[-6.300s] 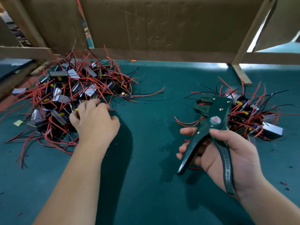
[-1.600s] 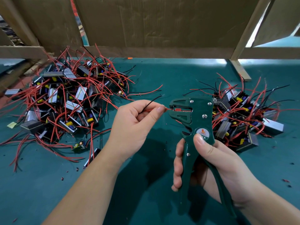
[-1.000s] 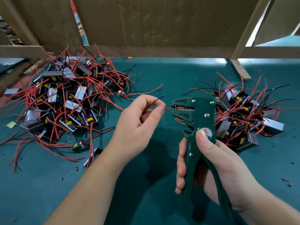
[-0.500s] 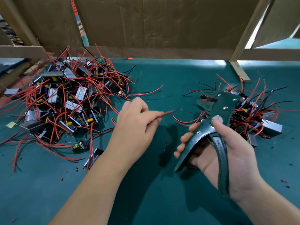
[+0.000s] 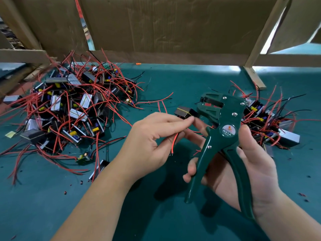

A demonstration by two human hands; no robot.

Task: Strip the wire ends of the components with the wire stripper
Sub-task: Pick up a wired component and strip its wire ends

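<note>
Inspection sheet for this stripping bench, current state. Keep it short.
Surface: green mat.
Job's things: wire stripper, handles spread; one component beside its head; large component pile left, smaller pile right.
Clutter: insulation scraps on mat.
Grippers: left hand pinches red wire; right hand grips wire stripper.
Cables: red and black leads tangled through both piles.
Surroundings: cardboard wall, wooden frame behind.

Green wire stripper [image 5: 224, 122] upright, beside black component [image 5: 184, 113] trailing red wire [image 5: 174, 142].
</note>
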